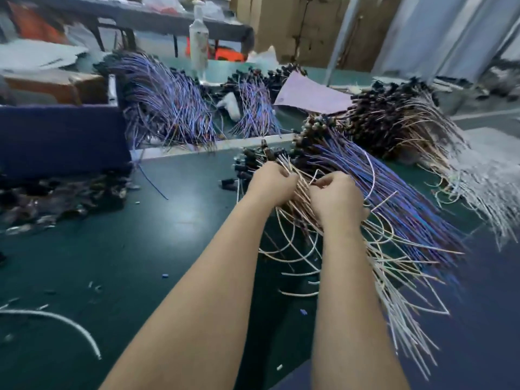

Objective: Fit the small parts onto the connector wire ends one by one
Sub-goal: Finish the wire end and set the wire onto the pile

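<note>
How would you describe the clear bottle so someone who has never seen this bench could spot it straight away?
Start at the green table and look to its far edge, behind the left-hand fan of purple wires. The clear bottle stands there upright, just right of that fan. It is the only tall, see-through thing among the wire bundles.

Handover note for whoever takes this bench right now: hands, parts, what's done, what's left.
Left hand: fingers curled round the beige wires, near their black connectors.
Right hand: pinches wires of the same bundle, close beside the left.
Purple wires lie against that bundle on its right, on the green mat. More wire heaps at the back. Dark heap at left, too blurred to identify.
Done: cannot tell how many ends carry parts.
Left: probably single out one wire end, fit a part, repeat.
</note>
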`<action>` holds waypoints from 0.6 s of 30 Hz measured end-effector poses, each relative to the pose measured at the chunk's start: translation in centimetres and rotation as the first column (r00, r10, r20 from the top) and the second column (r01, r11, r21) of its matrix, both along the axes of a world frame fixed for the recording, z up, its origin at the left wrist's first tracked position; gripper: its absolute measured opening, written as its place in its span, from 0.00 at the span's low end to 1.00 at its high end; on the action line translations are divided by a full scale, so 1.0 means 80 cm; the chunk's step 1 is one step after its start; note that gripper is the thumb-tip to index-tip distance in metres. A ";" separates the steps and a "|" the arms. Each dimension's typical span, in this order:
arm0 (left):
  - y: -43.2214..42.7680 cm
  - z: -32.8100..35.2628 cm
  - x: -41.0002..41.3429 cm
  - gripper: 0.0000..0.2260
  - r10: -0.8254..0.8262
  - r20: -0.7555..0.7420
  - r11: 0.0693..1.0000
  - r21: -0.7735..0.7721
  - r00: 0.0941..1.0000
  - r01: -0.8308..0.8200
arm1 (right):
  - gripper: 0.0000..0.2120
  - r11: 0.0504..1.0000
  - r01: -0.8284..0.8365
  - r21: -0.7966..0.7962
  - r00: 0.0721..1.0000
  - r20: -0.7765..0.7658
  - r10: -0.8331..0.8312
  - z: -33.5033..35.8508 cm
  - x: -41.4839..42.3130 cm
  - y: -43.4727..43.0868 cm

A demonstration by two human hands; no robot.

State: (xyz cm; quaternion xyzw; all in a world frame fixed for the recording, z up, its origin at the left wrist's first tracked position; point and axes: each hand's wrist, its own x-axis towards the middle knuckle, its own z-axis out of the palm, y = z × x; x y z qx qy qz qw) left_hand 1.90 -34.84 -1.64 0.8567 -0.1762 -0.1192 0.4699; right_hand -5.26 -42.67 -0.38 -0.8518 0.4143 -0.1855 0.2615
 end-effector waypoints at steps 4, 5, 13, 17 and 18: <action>0.072 0.022 0.012 0.13 0.139 -0.024 0.961 -0.236 0.990 -0.141 | 0.10 0.994 -0.087 -0.068 0.979 0.176 0.098 0.041 0.010 0.062; 0.098 0.028 0.017 0.12 0.194 -0.038 0.932 -0.304 0.980 -0.197 | 0.10 0.986 -0.146 -0.080 0.968 0.194 0.159 0.050 0.015 0.081; 0.326 0.056 0.030 0.10 0.637 -0.184 0.445 -0.705 0.748 -0.553 | 0.12 0.637 -0.767 -0.078 0.634 0.060 0.771 0.065 0.075 0.283; 0.424 0.050 0.035 0.03 0.797 -0.321 0.100 -0.765 0.512 -0.636 | 0.11 0.364 -0.928 0.075 0.361 -0.047 0.931 0.026 0.094 0.403; 0.443 0.048 0.036 0.02 0.819 -0.356 0.015 -0.771 0.450 -0.637 | 0.11 0.321 -0.942 0.094 0.315 -0.074 0.946 0.013 0.098 0.427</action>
